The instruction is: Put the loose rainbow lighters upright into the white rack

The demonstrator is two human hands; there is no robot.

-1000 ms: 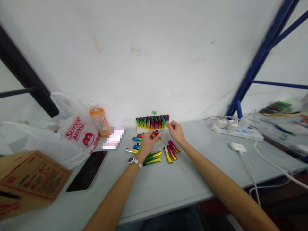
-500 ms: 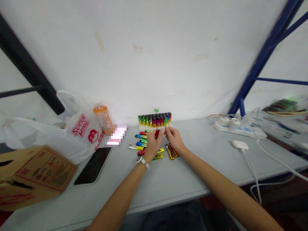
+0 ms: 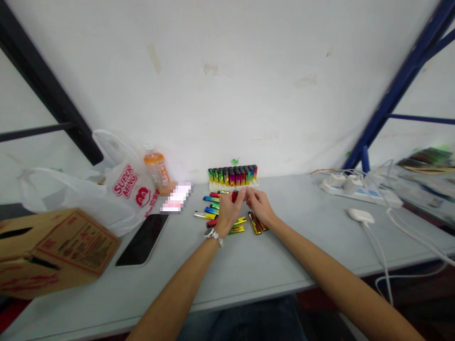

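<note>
My left hand [image 3: 227,210], a watch on its wrist, is closed round a red lighter [image 3: 234,195] held upright just above the table. My right hand [image 3: 259,204] pinches at the same lighter from the right, fingertips meeting the left hand's. Behind them a white tray [image 3: 216,187] holds a row of coloured lighters [image 3: 232,175] standing upright against the wall. Several loose lighters [image 3: 209,203] lie flat on the grey table [image 3: 270,255] to the left, and more loose ones [image 3: 255,223] lie under and between my hands.
A black phone [image 3: 143,239] lies face up at left. Beside it are a white plastic bag [image 3: 117,194], an orange drink bottle [image 3: 156,168] and a cardboard box [image 3: 53,248]. A power strip [image 3: 351,188], a white adapter [image 3: 360,215] and cables sit at right, by a blue metal frame [image 3: 398,90].
My right hand came back from the tray's right end to meet the left hand at the red lighter. The view shifted slightly, so things sit further right in the picture.
</note>
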